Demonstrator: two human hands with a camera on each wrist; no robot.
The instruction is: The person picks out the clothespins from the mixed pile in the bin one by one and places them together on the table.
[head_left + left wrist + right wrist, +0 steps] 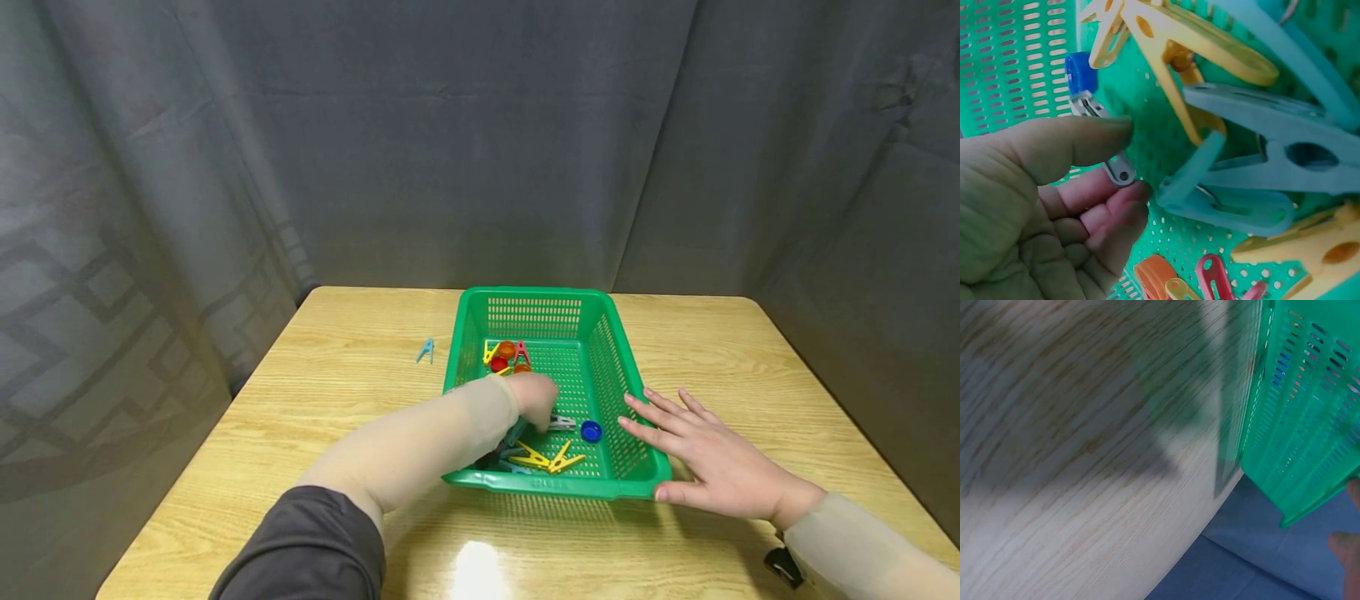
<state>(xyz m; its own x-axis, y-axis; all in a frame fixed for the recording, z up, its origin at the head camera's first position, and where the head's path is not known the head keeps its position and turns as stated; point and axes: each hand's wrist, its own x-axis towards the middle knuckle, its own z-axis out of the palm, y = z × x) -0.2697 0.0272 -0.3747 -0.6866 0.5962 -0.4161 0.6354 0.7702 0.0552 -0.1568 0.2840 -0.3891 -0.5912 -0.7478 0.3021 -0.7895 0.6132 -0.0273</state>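
Note:
A green plastic basket (558,486) holds several clothespins and round caps. My left hand (534,398) reaches down inside it, and in the left wrist view its thumb and fingers pinch a grey clothespin (1121,170). A blue cap (591,431) lies just beyond that clothespin. Close by are yellow clothespins (564,460) and a large grey-blue clothespin (1310,156) beside a teal one (1241,209). With fingers spread and fairly straight, my right hand (708,458) rests on the basket's right rim. Only its fingertips (1342,545) show at the right wrist view's edge.
A light blue clothespin (426,350) lies on the wooden table (352,392), left of the basket. Orange and red caps (499,364) and a pink clothespin (521,352) lie toward the basket's far end. Grey curtains (480,150) surround the table's back and sides.

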